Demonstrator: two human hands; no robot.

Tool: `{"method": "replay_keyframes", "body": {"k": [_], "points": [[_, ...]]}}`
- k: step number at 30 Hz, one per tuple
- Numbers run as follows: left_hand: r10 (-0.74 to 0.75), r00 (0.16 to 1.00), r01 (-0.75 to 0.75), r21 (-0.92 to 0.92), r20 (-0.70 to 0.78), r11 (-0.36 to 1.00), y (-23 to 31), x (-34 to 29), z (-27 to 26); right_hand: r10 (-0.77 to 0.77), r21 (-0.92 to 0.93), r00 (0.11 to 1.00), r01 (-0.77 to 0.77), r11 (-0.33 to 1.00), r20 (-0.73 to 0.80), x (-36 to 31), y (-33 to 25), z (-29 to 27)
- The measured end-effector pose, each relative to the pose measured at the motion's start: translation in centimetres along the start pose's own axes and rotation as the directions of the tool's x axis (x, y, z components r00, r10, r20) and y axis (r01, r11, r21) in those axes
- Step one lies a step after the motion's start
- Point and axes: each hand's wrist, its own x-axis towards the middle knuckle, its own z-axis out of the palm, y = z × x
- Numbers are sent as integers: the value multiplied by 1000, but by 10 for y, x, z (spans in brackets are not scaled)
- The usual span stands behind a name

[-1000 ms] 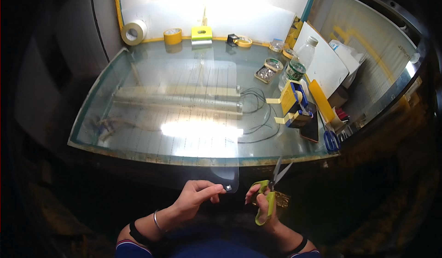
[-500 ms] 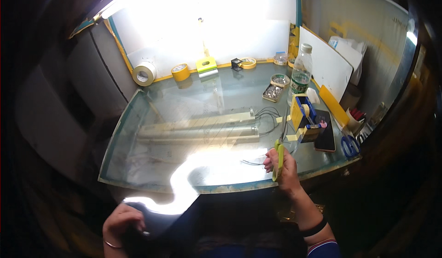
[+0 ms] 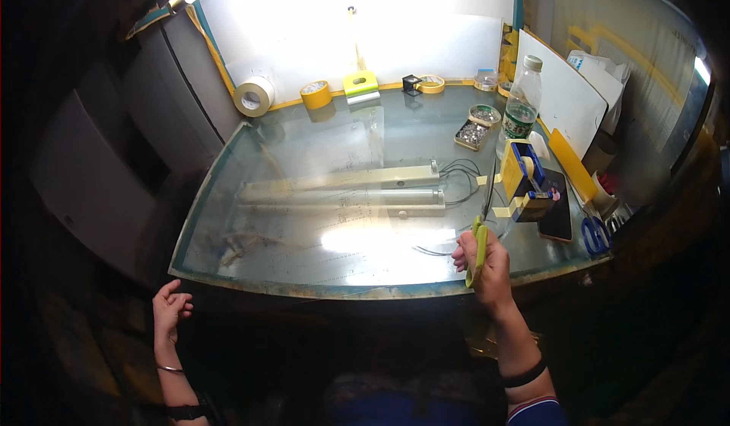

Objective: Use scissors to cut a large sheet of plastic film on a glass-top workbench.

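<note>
My right hand (image 3: 494, 274) is closed around the green handles of a pair of scissors (image 3: 477, 255) over the front right of the glass tabletop (image 3: 312, 148). The scissors' dark blades point up and away, beside a blue and yellow tape dispenser (image 3: 521, 179) with short strips of tape stuck to it. At the front left corner, just off the table's edge, my left hand (image 3: 172, 310) is empty, its fingers loosely bent and apart. Two pale lamp tubes (image 3: 342, 198) with dark cables show through the glass in the middle.
Along the back stand tape rolls (image 3: 315, 94) and a lime-green holder (image 3: 360, 84). To the right are a tin of small metal pieces (image 3: 472, 133), a plastic bottle (image 3: 522, 107), a phone (image 3: 559, 205) and blue-handled scissors (image 3: 595, 236). A bright white panel (image 3: 426, 42) rises behind.
A shiny flexible sheet that ran from my left hand over the front edge is out of that hand and no longer visible there. My left hand has moved left and up. The right keeps the scissors.
</note>
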Motion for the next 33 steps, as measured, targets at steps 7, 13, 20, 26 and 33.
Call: {"method": "replay_keyframes", "body": {"k": [7, 13, 20, 26, 33], "points": [[662, 741, -590, 367, -108, 720, 40, -32, 71, 15, 21, 1000, -15, 1000, -5, 0, 0, 5], [456, 447, -575, -143, 770, 805, 92, -121, 193, 15, 40, 999, -13, 999, -44, 1, 2, -2], [13, 128, 495, -75, 992, 865, 63, -154, 293, -36, -1, 998, 36, 999, -53, 0, 3, 7], [3, 289, 671, -205, 957, 712, 55, -151, 323, -57, -53, 996, 54, 997, -72, 0, 4, 7], [42, 408, 640, -319, 912, 699, 41, -163, 315, 4, 12, 999, -3, 1000, -48, 4, 4, 6]]}}
